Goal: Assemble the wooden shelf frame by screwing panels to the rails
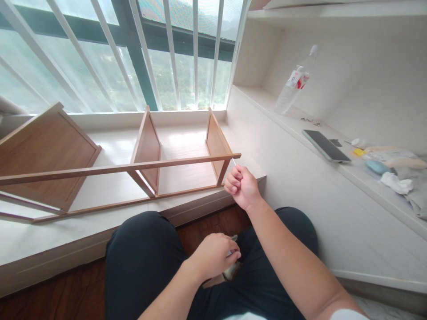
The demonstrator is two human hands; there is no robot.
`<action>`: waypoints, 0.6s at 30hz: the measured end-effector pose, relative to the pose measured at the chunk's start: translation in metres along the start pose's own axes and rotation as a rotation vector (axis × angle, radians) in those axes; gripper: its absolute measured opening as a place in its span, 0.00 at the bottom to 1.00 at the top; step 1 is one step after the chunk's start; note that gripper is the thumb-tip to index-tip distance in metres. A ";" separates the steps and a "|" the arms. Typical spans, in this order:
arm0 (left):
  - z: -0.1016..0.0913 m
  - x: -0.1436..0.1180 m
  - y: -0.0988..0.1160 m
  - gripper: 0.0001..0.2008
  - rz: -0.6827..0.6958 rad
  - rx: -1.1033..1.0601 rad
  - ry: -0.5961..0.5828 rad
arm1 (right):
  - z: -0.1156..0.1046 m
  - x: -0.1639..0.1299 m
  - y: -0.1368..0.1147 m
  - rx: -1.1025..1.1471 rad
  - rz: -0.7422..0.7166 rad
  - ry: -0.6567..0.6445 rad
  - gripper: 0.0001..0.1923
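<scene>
Pinching a thin screw (234, 162) in the curled right hand (243, 186) at the end of the wooden frame's (147, 149) top rail, keep it square while the left hand (215, 255) grips a small tool over the lap.

Right hand (242, 186) pinches a thin screw (234, 162) beside the wooden frame (133, 168).

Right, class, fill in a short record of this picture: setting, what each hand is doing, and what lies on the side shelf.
setting: window ledge with a wooden shelf frame lying on it
right hand: closed on a thin metal piece near the frame's right end
left hand: over the lap, holding a small item, too hidden to name
side shelf: plastic bottle, tablet, cloths
</scene>
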State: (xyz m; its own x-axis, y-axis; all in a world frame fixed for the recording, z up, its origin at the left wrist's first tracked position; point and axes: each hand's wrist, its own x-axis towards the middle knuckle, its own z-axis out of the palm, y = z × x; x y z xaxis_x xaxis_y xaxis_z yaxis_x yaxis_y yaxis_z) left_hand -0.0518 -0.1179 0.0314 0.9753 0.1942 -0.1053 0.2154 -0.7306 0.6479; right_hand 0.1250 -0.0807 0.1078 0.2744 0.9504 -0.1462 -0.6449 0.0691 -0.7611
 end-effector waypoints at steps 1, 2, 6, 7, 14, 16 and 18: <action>0.000 0.000 0.000 0.09 0.001 0.000 -0.001 | 0.000 0.000 0.000 0.022 0.013 -0.016 0.24; 0.000 0.000 0.000 0.09 0.002 0.001 -0.003 | 0.000 0.000 -0.001 0.042 0.023 -0.031 0.24; 0.001 0.000 0.000 0.09 0.005 0.000 0.000 | -0.001 -0.001 -0.002 0.108 0.047 -0.068 0.23; 0.001 0.000 -0.001 0.09 0.006 0.000 0.001 | -0.001 -0.001 -0.002 0.123 0.049 -0.077 0.23; 0.002 0.000 -0.002 0.10 0.010 0.000 0.001 | 0.000 -0.001 0.000 0.040 0.007 -0.035 0.23; 0.002 0.000 -0.002 0.09 0.008 0.001 0.000 | 0.001 0.000 0.001 -0.029 -0.028 -0.002 0.24; 0.001 0.000 -0.001 0.09 0.002 0.001 -0.005 | 0.000 0.001 0.001 -0.089 -0.059 0.023 0.24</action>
State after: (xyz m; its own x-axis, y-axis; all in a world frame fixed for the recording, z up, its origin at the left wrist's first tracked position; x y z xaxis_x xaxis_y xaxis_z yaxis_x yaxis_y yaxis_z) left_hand -0.0523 -0.1180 0.0302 0.9759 0.1896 -0.1081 0.2138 -0.7319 0.6469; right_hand 0.1245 -0.0801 0.1067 0.3268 0.9383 -0.1128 -0.5616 0.0968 -0.8217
